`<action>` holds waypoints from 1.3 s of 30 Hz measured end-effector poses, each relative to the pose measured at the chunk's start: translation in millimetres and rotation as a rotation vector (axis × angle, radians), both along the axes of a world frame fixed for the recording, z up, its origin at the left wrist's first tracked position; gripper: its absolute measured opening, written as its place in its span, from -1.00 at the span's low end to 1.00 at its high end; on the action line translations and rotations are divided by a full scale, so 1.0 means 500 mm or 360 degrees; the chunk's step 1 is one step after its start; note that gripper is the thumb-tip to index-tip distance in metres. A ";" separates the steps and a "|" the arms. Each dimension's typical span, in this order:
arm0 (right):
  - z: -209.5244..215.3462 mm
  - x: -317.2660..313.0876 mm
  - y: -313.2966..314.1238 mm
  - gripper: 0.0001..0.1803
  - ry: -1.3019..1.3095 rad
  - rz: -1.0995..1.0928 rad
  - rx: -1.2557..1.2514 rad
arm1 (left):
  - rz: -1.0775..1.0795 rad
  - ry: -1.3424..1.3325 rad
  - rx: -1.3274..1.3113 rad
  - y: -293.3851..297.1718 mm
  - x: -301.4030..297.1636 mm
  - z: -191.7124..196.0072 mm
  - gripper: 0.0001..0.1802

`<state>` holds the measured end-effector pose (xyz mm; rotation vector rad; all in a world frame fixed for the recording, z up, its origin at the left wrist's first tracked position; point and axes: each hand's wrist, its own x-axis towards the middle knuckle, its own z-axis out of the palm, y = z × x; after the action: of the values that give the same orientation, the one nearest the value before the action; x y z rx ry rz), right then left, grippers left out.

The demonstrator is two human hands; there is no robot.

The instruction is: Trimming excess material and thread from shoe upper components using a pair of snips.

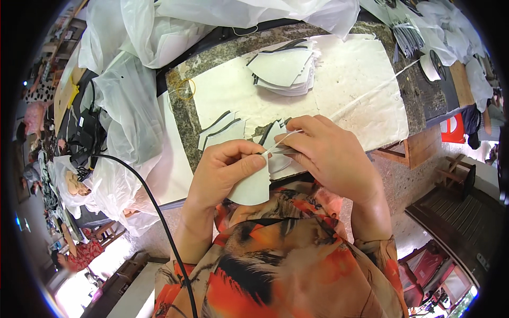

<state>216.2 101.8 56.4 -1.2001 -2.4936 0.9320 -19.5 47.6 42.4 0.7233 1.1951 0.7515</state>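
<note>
My left hand (pixel 230 169) is closed on a white cut piece (pixel 252 186) with a rounded lower edge, pinching its upper corner between thumb and fingers. Close by on the right, my right hand (pixel 328 151) pinches a narrow white tape (pixel 360 98), which meets the piece's top edge near my left fingertips. From there the tape runs up and right to a dark-rimmed spool (pixel 430 66). A thin metallic tool (pixel 286 151) shows under my right fingers; its kind is mostly hidden. Beyond my hands lie more white pieces with dark edge strips (pixel 222 130).
A stack of white cut pieces (pixel 283 66) sits on a cream sheet (pixel 350 63) over a worn stone-like board (pixel 183 108). Clear plastic bags (pixel 127 95) crowd the left and far side. A yellow band (pixel 185 89) lies by the sheet. A black cable (pixel 154 199) hangs on the left.
</note>
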 end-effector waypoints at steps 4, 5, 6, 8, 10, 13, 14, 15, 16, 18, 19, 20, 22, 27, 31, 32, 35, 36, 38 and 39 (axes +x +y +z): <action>-0.008 0.000 0.010 -0.78 0.0044 0.0002 0.0009 | 0.0023 -0.0032 0.0028 -0.004 0.001 -0.001 -0.80; -0.010 0.001 0.014 -0.81 0.0108 0.0039 0.0002 | 0.0024 -0.0071 0.0020 -0.005 0.003 -0.001 -0.79; -0.010 0.000 0.017 -0.81 0.0110 0.0036 0.0007 | 0.0020 -0.0068 0.0024 -0.008 0.006 -0.002 -0.79; -0.006 -0.002 0.024 -0.74 0.0143 0.0107 -0.0209 | 0.0167 -0.0180 0.0073 -0.014 0.017 -0.011 -0.78; 0.004 -0.005 0.031 -0.69 0.0119 0.0118 -0.0355 | 0.0212 -0.0184 0.0085 -0.020 0.025 -0.018 -0.77; 0.004 -0.005 0.039 -0.62 0.0212 0.0138 -0.0652 | 0.0280 -0.0199 0.0124 -0.025 0.035 -0.032 -0.76; 0.001 -0.005 0.040 -0.59 0.0333 0.0145 -0.0801 | 0.0301 -0.0208 0.0153 -0.027 0.037 -0.035 -0.76; -0.007 -0.005 0.037 -0.59 0.0332 0.0141 -0.0800 | 0.0298 -0.0210 0.0153 -0.026 0.043 -0.033 -0.76; -0.022 -0.006 0.033 -0.54 0.0525 0.0075 -0.0914 | 0.0293 -0.0181 0.0162 -0.024 0.048 -0.030 -0.76; -0.030 -0.008 0.032 -0.50 0.0718 0.0009 -0.1029 | 0.0291 -0.0151 0.0168 -0.024 0.049 -0.029 -0.76; -0.030 -0.009 0.034 -0.48 0.0714 0.0024 -0.1087 | 0.0283 -0.0145 0.0158 -0.025 0.047 -0.030 -0.77; -0.030 -0.011 0.035 -0.46 0.0709 0.0038 -0.1144 | 0.0274 -0.0140 0.0148 -0.026 0.045 -0.030 -0.78; -0.043 -0.014 0.028 -0.47 0.0778 0.0029 -0.1200 | 0.0270 -0.0122 0.0152 -0.027 0.042 -0.028 -0.80; -0.030 0.004 0.040 -0.48 0.0795 -0.0152 -0.1363 | 0.0214 0.0089 0.0253 -0.025 0.003 -0.020 -0.85; -0.044 0.023 0.042 -0.43 0.0969 -0.0543 -0.1301 | 0.0294 0.0355 0.0437 0.001 -0.081 -0.024 -0.85; -0.050 0.024 0.041 -0.49 0.0953 -0.0552 -0.1179 | 0.0276 0.0499 0.0420 0.012 -0.093 -0.023 -0.83; -0.046 0.007 0.036 -0.62 0.0738 -0.0401 -0.0963 | -0.0187 0.1477 0.0880 0.040 -0.108 -0.027 -0.78; -0.040 0.004 0.033 -0.68 0.0539 -0.0279 -0.0843 | -0.0415 0.1617 0.1042 0.048 -0.117 -0.024 -0.61; -0.052 0.000 0.022 -0.73 0.0563 -0.0069 -0.0630 | -0.0326 0.1861 0.1271 0.045 -0.102 -0.019 -0.58; -0.059 -0.003 0.015 -0.77 0.0584 0.0132 -0.0412 | -0.0236 0.2098 0.1506 0.045 -0.091 -0.020 -0.55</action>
<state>214.8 109.6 26.7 -0.8948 -2.1919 1.3915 -65.0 69.8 32.3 2.2947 1.8788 0.6720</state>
